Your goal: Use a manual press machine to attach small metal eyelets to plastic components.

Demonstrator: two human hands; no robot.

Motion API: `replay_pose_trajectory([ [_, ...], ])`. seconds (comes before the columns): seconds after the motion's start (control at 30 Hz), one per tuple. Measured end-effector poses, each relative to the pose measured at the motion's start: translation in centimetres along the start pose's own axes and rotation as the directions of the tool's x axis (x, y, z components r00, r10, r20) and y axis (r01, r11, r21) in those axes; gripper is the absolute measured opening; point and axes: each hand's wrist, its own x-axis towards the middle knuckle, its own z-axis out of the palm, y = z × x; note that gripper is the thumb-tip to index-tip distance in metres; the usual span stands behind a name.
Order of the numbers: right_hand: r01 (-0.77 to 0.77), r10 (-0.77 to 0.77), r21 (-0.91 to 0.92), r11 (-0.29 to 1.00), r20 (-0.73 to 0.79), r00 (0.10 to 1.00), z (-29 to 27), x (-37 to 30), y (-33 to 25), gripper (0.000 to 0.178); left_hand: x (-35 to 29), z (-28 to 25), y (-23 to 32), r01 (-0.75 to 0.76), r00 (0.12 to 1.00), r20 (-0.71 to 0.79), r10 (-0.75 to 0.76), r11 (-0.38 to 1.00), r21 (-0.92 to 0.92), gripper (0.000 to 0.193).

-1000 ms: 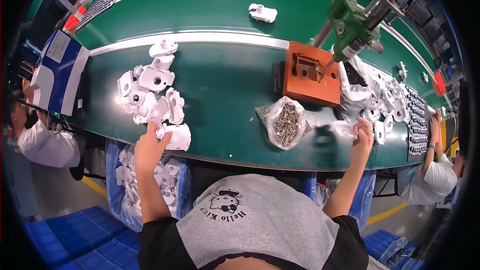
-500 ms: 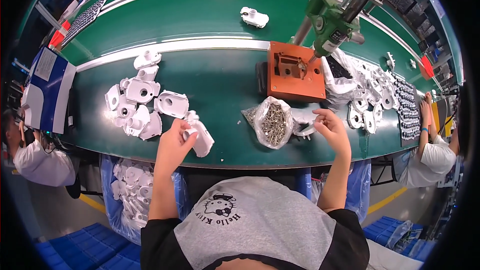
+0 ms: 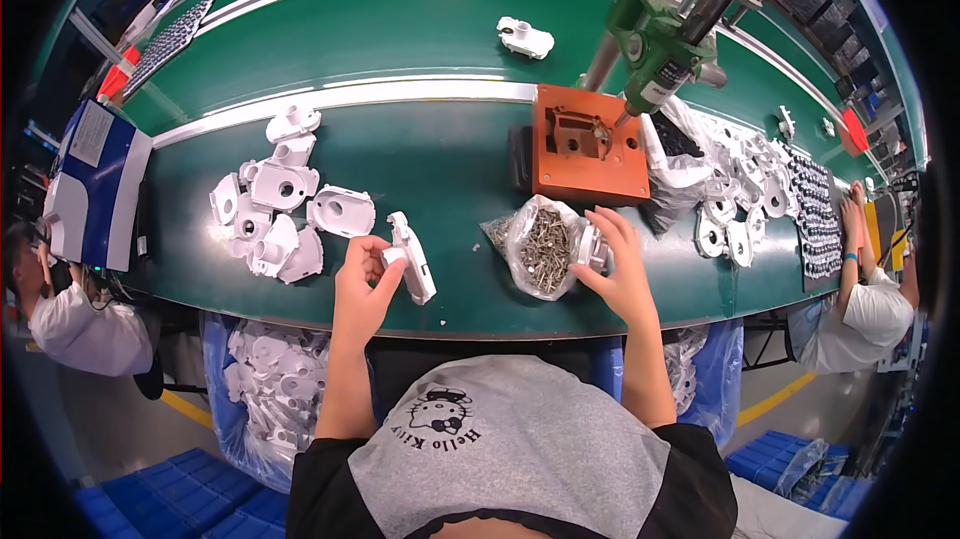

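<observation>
My left hand (image 3: 366, 284) grips a white plastic housing (image 3: 413, 257) by its short round tube, holding it on edge above the green bench. To the right, my right hand (image 3: 622, 274) has its thumb and fingers around a smaller white plastic part (image 3: 592, 248), partly hidden by the hand. Touching that part's left side is a clear plastic bag (image 3: 521, 257) of metal screws (image 3: 546, 247). A loose pile of white housings (image 3: 283, 184) lies left of my left hand.
Behind the bag stands an orange fixture block (image 3: 590, 179) under a green press head (image 3: 655, 49). White ring-shaped parts (image 3: 745, 179) crowd the right side. On the far belt sits another housing (image 3: 526, 38). Bins (image 3: 225, 389) hang below the bench edge. People work at both sides.
My right hand has moved left and closed around the small white part beside the screw bag. My left hand has turned its housing more on edge. The far housing has shifted right.
</observation>
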Motion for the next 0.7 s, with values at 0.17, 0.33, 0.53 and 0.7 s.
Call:
replay_pose_trajectory([
  [0.17,-0.05,0.06,-0.061,0.997,0.17,0.984,-0.4,-0.1,0.3,0.084,-0.2,-0.5,-0.4,-0.012,1.0,-0.006,0.012,0.993,-0.115,0.025],
  [0.33,-0.074,0.058,0.071,0.995,0.205,0.977,-1.2,-0.4,0.3,0.087,-0.3,0.1,-0.2,-0.035,0.999,0.018,0.044,0.933,-0.357,0.031],
  [0.53,-0.16,0.149,0.255,0.953,0.063,0.987,-1.6,-0.6,0.0,0.088,0.0,1.0,0.0,-0.118,0.99,0.013,0.138,0.886,-0.448,0.034],
  [0.7,-0.078,0.057,0.442,0.894,0.059,0.997,0.8,-0.5,-3.2,0.082,-0.6,3.9,1.2,-0.013,0.978,0.182,0.103,0.898,-0.439,0.035],
])
